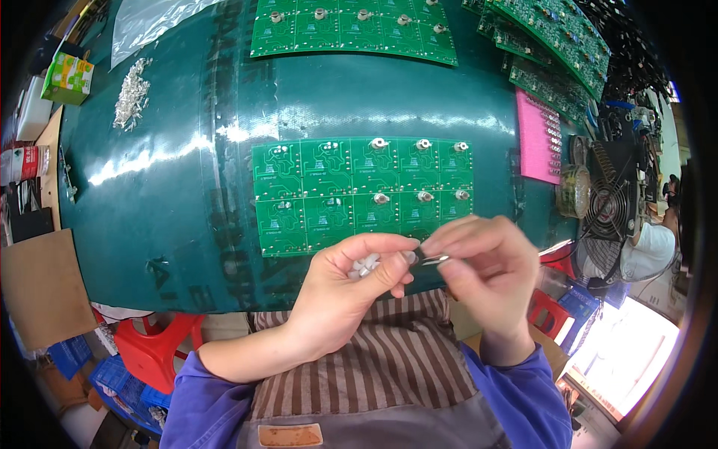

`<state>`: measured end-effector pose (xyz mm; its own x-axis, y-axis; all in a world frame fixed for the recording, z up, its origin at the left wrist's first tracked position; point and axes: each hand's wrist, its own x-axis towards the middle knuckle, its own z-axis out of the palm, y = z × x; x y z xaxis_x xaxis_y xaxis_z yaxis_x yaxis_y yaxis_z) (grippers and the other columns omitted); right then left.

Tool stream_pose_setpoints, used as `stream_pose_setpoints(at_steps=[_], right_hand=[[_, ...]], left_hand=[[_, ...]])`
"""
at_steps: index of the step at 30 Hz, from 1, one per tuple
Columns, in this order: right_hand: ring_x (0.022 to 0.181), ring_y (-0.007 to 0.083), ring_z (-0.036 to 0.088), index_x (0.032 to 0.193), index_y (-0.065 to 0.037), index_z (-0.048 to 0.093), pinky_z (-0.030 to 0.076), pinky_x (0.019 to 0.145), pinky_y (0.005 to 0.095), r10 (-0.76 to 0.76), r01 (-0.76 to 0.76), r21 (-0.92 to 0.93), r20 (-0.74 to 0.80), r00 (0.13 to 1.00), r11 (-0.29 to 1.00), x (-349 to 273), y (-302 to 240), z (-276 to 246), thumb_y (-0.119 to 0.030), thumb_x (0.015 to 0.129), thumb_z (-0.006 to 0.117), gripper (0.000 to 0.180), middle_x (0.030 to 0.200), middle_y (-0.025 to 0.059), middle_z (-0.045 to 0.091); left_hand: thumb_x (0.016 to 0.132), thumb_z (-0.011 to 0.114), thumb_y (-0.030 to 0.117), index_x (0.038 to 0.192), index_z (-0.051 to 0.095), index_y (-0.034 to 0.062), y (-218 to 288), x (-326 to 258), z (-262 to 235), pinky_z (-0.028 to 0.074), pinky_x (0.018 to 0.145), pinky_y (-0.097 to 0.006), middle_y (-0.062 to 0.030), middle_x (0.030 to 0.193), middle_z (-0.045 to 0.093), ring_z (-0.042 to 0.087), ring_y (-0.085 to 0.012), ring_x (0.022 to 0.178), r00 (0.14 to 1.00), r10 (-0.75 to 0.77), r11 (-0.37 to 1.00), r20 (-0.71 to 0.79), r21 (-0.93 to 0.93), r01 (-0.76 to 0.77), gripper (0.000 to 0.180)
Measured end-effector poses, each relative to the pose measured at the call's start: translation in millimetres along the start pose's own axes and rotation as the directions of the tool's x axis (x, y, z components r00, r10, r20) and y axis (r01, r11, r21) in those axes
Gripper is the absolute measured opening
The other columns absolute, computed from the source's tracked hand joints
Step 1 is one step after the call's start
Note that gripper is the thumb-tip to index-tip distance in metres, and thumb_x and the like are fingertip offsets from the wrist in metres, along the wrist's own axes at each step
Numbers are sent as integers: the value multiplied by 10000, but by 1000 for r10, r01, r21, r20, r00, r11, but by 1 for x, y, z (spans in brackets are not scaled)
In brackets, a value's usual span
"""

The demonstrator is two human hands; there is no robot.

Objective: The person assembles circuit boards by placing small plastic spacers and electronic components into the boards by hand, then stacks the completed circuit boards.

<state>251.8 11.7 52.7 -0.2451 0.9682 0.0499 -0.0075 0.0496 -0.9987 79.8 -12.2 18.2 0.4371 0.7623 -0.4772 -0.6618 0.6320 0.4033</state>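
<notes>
My left hand (351,280) is closed loosely around several small white plastic pieces (365,266), its thumb and forefinger pinched at the tip. My right hand (490,262) meets it there, its fingers close around a small part with shiny metal leads (435,260). The part's body is mostly hidden between the fingertips. Just beyond both hands lies a green circuit board panel (325,183) on the table. Round silvery components (381,198) stand on its middle and right sections, while the two left columns carry none of them.
Another green panel (351,34) with round components lies at the far side of the green table mat (172,247). Stacked circuit boards (557,45), a pink foam sheet (536,142) and a fan (607,206) stand right. A pile of small metallic parts (132,96) lies far left.
</notes>
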Motion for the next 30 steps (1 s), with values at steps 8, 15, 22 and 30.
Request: stream_pose_setpoints(at_steps=[8,15,22,30], right_hand=[[860,217,632,865,67,572,526,746,310,12,-7,131,-32,999,991,1,20,14,137,750,614,141,894,167,631],[850,202,635,844,38,613,527,731,289,-9,9,25,-13,1000,1000,1,19,15,111,740,641,130,906,150,634],[768,192,634,797,-22,637,498,649,279,-138,160,-205,119,983,966,25,17,19,44,702,689,128,815,81,654],[679,197,629,811,-17,621,480,582,274,-278,314,-556,152,949,770,102,35,35,-38,755,648,66,747,89,632]], left_hand=[[851,624,93,1053,611,-10,1,0,-3,475,692,-230,-74,942,635,570,-102,780,995,87,996,-38,9,-87,227],[842,630,73,1096,598,-9,3,-4,-7,475,678,-239,-78,940,629,564,-111,782,997,76,997,-25,-24,-76,269],[872,594,97,1196,522,0,10,-8,-13,471,675,-237,-76,938,616,567,-110,788,998,62,990,28,-130,-58,346],[979,356,238,1258,400,-26,11,-12,-13,472,738,-292,-171,1064,575,587,-167,866,997,3,988,83,-153,10,386]])
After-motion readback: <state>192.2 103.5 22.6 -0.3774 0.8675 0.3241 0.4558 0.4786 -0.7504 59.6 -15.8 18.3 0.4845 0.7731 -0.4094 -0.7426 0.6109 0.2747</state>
